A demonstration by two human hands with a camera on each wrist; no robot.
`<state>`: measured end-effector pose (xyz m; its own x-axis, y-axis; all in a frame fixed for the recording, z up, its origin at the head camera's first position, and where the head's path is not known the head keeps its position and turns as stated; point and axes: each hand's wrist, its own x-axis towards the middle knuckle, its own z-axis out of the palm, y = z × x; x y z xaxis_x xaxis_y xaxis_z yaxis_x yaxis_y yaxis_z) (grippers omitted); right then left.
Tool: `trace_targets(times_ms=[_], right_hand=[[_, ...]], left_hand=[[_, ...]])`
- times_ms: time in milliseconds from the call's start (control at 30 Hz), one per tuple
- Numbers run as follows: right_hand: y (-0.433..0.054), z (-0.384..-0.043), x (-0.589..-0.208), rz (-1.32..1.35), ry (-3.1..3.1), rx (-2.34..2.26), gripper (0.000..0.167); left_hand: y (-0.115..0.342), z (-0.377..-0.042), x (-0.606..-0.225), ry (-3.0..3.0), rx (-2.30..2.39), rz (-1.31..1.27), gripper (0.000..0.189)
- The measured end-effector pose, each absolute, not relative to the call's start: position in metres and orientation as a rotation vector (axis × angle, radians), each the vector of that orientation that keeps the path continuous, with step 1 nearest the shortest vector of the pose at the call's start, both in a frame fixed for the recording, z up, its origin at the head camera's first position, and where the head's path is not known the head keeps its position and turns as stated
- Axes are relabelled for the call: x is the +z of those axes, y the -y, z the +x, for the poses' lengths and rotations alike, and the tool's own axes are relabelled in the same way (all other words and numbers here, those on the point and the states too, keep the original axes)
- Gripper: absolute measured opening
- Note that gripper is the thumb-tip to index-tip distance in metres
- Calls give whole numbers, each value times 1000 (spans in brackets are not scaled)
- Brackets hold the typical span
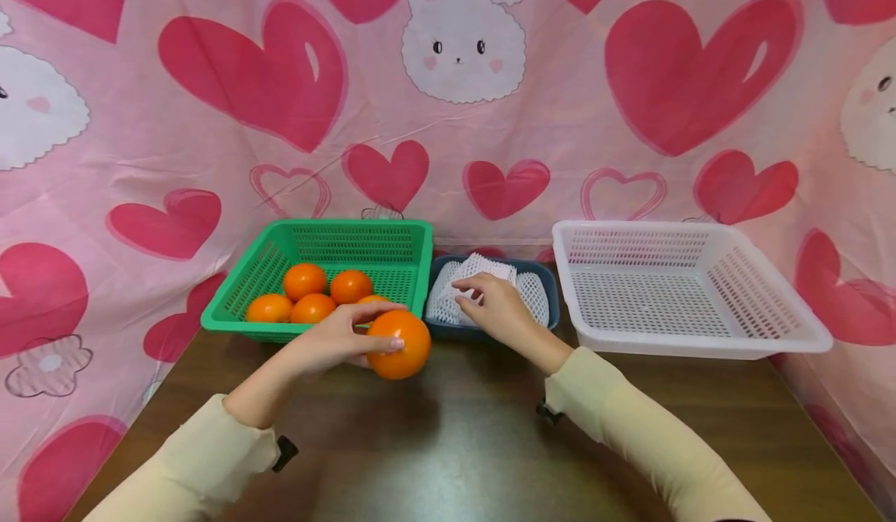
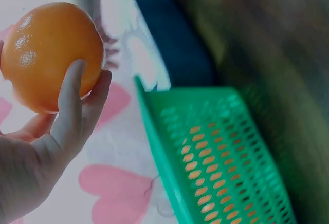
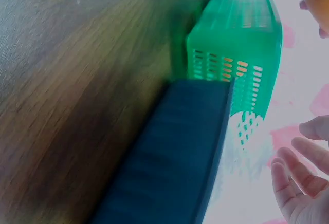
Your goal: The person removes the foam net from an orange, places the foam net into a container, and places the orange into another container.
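An orange (image 1: 399, 344) is held in my left hand (image 1: 343, 338), raised in front of the green basket's near right corner. In the left wrist view, thumb and fingers curve round the orange (image 2: 54, 54). My right hand (image 1: 493, 304) hovers above the dark blue bin (image 1: 490, 334), which holds white foam net sleeves (image 1: 539, 296). Its fingers are loosely bent, and in the right wrist view nothing shows between the fingers (image 3: 298, 172). Several oranges (image 1: 305, 281) lie inside the green basket (image 1: 318, 236).
A white basket (image 1: 647, 343) with nothing visible in it stands at the right, beside the blue bin. All the containers sit on a dark wooden table (image 1: 448, 444). Behind them hangs a pink cloth (image 1: 448, 129) printed with hearts and rabbits.
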<state>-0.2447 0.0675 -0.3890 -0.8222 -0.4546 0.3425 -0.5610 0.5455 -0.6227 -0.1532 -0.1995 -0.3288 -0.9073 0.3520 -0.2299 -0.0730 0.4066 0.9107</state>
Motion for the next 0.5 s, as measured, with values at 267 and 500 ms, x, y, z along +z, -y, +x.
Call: trace_targets(times_ms=[267, 500], right_hand=[[-53, -240, -389, 905, 2685, 1388, 36], [-37, -234, -399, 860, 2724, 1878, 53]], left_hand=[[218, -179, -307, -2362, 1543, 175, 65], [227, -204, -311, -2388, 1600, 94, 65]])
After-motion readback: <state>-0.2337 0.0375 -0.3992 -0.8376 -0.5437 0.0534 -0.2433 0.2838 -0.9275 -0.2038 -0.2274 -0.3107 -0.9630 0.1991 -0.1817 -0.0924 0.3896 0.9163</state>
